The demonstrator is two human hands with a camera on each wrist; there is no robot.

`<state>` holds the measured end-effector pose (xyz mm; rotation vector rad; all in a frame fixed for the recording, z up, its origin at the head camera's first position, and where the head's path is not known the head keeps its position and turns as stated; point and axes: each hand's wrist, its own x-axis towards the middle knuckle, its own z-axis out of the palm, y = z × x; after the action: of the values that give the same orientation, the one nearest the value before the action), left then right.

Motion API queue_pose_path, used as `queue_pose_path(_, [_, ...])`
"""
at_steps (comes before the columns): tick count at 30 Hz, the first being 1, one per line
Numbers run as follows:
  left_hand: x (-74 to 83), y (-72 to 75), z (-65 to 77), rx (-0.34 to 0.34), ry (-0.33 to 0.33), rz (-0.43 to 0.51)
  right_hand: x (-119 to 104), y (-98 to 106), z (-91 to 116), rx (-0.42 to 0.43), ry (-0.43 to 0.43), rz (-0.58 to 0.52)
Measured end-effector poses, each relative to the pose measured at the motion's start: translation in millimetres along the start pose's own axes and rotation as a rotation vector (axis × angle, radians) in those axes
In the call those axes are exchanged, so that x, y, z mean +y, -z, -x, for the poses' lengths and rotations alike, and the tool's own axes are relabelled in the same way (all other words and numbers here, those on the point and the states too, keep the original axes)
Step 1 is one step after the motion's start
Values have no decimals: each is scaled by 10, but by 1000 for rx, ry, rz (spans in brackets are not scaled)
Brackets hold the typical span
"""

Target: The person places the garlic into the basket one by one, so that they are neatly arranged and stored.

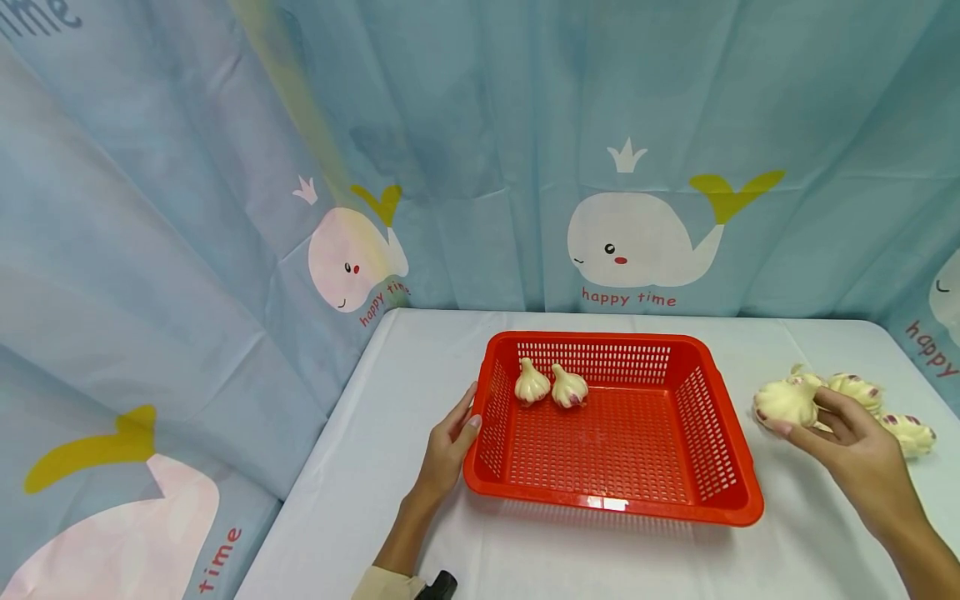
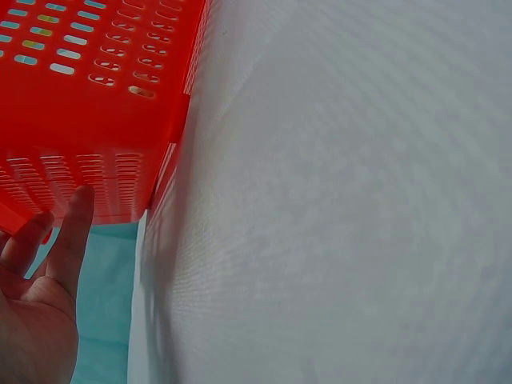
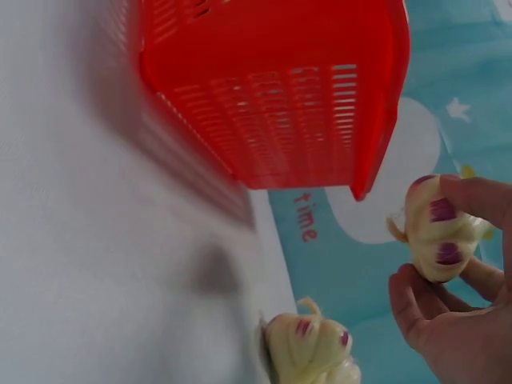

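A red perforated plastic basket [image 1: 600, 503] stands on the white table. Two garlic bulbs, one [image 1: 532, 385] beside the other [image 1: 568, 388], lie in its far left corner. At the basket's left side my left hand [image 1: 444, 450] holds the rim, with the thumb at the edge and fingers [image 2: 78, 228] against the outer wall. To the right of the basket, my right hand [image 1: 862, 454] grips another garlic bulb [image 3: 442, 228] between thumb and fingers, apart from the basket. Behind that hand are more garlic bulbs [image 1: 909, 435], partly hidden.
The white tablecloth [image 1: 375, 492] reaches back to a blue curtain [image 1: 480, 150] printed with whales. More curtain hangs along the left and right sides. A dark wrist device [image 1: 438, 585] shows at the left sleeve.
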<state>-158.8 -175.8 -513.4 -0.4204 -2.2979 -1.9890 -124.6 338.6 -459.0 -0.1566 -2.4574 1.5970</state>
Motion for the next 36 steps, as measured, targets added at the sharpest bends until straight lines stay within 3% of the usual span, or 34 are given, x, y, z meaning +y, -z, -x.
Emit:
queue_pose_path(8, [-6, -5, -9, -1, -10, 14, -133, -59, -64, 9, 19, 103])
queue_pose_path(27, [25, -6, -11, 6, 4, 1, -523, -90, -177, -68, 138, 7])
queue_pose_path(36, [18, -2, -3, 6, 8, 4, -631, -196, -232, -89, 142, 35])
